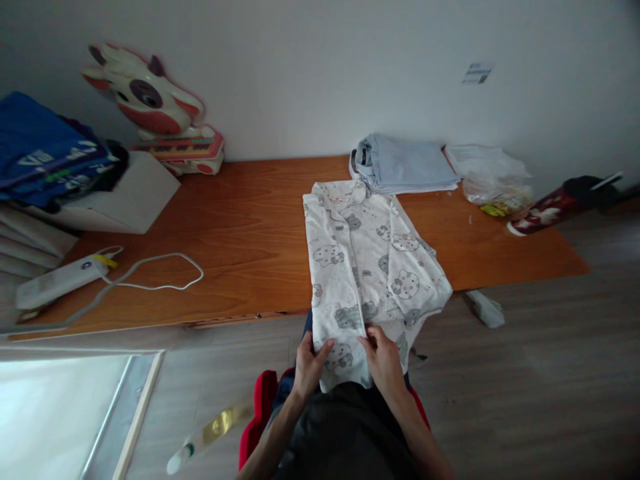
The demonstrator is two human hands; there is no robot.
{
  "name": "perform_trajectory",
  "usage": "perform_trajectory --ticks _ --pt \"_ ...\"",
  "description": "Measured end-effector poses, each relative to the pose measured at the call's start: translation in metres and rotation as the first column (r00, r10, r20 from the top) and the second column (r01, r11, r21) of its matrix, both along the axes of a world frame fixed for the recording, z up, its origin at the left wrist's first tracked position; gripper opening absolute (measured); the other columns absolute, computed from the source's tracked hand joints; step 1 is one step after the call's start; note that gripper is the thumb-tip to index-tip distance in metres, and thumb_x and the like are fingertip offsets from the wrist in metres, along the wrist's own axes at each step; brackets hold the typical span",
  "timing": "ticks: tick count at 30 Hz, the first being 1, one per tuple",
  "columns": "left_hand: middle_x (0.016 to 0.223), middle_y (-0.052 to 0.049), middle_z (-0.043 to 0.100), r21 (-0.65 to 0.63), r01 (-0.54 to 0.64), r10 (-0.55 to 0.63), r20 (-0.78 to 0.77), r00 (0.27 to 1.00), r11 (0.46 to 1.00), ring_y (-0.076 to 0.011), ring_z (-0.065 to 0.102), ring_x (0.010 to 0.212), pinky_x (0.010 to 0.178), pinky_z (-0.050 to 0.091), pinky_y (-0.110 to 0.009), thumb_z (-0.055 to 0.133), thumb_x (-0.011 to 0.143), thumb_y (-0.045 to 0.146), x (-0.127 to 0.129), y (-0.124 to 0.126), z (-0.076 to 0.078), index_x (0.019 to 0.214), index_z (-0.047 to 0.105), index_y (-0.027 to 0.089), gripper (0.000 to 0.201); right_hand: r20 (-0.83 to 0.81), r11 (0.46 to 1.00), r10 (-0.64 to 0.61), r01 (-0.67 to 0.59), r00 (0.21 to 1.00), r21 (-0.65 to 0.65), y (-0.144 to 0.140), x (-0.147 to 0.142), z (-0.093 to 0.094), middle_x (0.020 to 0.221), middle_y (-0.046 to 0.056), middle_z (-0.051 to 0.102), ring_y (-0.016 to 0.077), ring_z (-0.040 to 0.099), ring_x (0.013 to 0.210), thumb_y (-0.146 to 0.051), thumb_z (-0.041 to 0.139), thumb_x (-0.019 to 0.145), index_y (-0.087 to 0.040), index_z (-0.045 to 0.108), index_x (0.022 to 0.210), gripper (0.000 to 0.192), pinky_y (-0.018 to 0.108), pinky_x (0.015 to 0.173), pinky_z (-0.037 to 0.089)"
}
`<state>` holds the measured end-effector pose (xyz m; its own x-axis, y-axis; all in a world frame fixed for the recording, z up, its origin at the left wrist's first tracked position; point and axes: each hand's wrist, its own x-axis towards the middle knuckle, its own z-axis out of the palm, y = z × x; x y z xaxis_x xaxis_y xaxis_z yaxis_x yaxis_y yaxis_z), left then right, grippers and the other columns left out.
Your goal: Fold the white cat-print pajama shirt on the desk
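Note:
A white pajama shirt [375, 267] printed with grey cartoon cat faces lies on the wooden table, its collar toward the wall. Its lower part hangs over the front edge onto my lap. One side is folded inward lengthwise, while the other side with its sleeve lies spread to the right. My left hand [309, 363] grips the left edge near the hem, thumb on top. With thumb and fingers, my right hand [383, 357] pinches the fabric beside the front opening. The fingers under the cloth are partly hidden.
Folded light-blue clothing [410, 163] sits behind the shirt. Rightward are a plastic bag [497, 190] and a dark red tumbler [550, 205]. Leftward are a cow-shaped toy keyboard [175, 143], a white box [135, 193], and a power strip [63, 280] with cable. A bottle [210, 430] lies on the floor.

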<state>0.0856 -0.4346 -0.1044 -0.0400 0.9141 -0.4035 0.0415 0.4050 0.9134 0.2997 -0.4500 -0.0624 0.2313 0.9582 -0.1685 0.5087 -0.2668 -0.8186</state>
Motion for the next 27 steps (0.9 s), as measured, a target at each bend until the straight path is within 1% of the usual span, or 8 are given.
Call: perform_trajectory --ticks 4,8,13,14,16,19,24,27 --pt "0.100 -0.008 0.079 -0.004 -0.020 0.020 -0.011 1.000 1.000 -0.0223 0.070 0.086 0.072 0.056 -0.028 0.086 0.083 0.055 0.001 0.000 0.001 0.114 0.070 0.014 0.054 0.085 0.998 0.061 -0.062 0.994 0.002 0.002 0.004 0.003 0.086 0.008 0.078 0.0266 0.075 0.080 -0.038 0.054 0.103 -0.023 0.072 0.094 0.025 0.033 0.078 0.052" --pt "0.101 -0.008 0.079 -0.010 -0.017 0.017 0.013 1.000 1.000 -0.0230 0.070 0.086 0.072 0.056 -0.028 0.087 0.081 0.056 0.000 0.001 0.001 0.115 0.071 0.014 0.056 0.045 0.999 0.047 -0.046 0.998 -0.022 0.003 0.008 0.004 0.081 0.007 0.079 0.0262 0.074 0.074 -0.042 0.056 0.102 -0.022 0.075 0.092 0.029 0.033 0.075 0.051" --pt "0.098 -0.008 0.079 0.007 0.003 -0.003 0.026 1.000 1.000 -0.0222 0.069 0.085 0.071 0.054 -0.028 0.084 0.085 0.057 -0.003 0.001 -0.001 0.114 0.074 0.014 0.053 -0.007 0.999 0.048 -0.048 0.999 -0.022 0.009 0.009 0.007 0.104 0.009 0.082 0.0277 0.077 0.093 -0.040 0.060 0.098 -0.021 0.075 0.120 0.033 0.033 0.084 0.054" --pt "0.097 -0.008 0.079 0.014 0.009 -0.009 0.019 1.000 1.000 -0.0218 0.068 0.085 0.071 0.053 -0.027 0.083 0.086 0.057 -0.005 0.001 -0.001 0.113 0.075 0.014 0.052 -0.003 0.997 0.077 -0.077 0.997 -0.025 0.010 0.009 0.009 0.102 0.008 0.082 0.0268 0.076 0.091 -0.040 0.062 0.097 -0.021 0.075 0.120 0.032 0.033 0.082 0.053" --pt "0.096 -0.007 0.078 0.025 0.024 -0.025 0.020 1.000 0.999 -0.0215 0.068 0.085 0.072 0.053 -0.027 0.082 0.088 0.057 -0.007 0.000 0.000 0.111 0.076 0.014 0.049 -0.010 0.990 0.135 -0.135 0.991 -0.033 0.011 0.009 0.013 0.087 0.005 0.078 0.0242 0.072 0.080 -0.042 0.062 0.098 -0.022 0.076 0.103 0.025 0.031 0.075 0.050" --pt "0.096 -0.007 0.079 0.025 0.063 -0.064 0.045 0.997 0.998 -0.0221 0.068 0.086 0.074 0.053 -0.028 0.079 0.091 0.057 -0.011 0.001 0.005 0.112 0.077 0.014 0.047 -0.126 0.986 0.159 -0.163 0.979 -0.023 0.010 0.007 0.016 0.077 0.002 0.072 0.0214 0.066 0.072 -0.049 0.060 0.101 -0.022 0.071 0.088 0.032 0.029 0.068 0.046" --pt "0.089 -0.006 0.077 0.009 0.108 -0.109 0.066 0.992 0.994 -0.0216 0.067 0.080 0.070 0.053 -0.028 0.077 0.091 0.061 -0.014 0.005 0.013 0.111 0.077 0.014 0.051 -0.482 0.991 0.093 -0.130 0.871 -0.043 0.007 -0.001 0.002 0.107 0.006 0.080 0.0260 0.075 0.097 -0.045 0.069 0.096 -0.023 0.067 0.114 0.029 0.033 0.086 0.056" --pt "0.082 -0.005 0.075 -0.002 0.075 -0.075 0.039 0.996 0.997 -0.0218 0.067 0.078 0.068 0.053 -0.027 0.082 0.083 0.064 -0.015 0.009 0.015 0.101 0.077 0.014 0.053 -0.572 0.989 0.046 -0.117 0.819 -0.089 0.011 -0.003 -0.003 0.117 0.008 0.080 0.0301 0.075 0.110 -0.042 0.079 0.088 -0.023 0.067 0.117 0.037 0.040 0.098 0.057"
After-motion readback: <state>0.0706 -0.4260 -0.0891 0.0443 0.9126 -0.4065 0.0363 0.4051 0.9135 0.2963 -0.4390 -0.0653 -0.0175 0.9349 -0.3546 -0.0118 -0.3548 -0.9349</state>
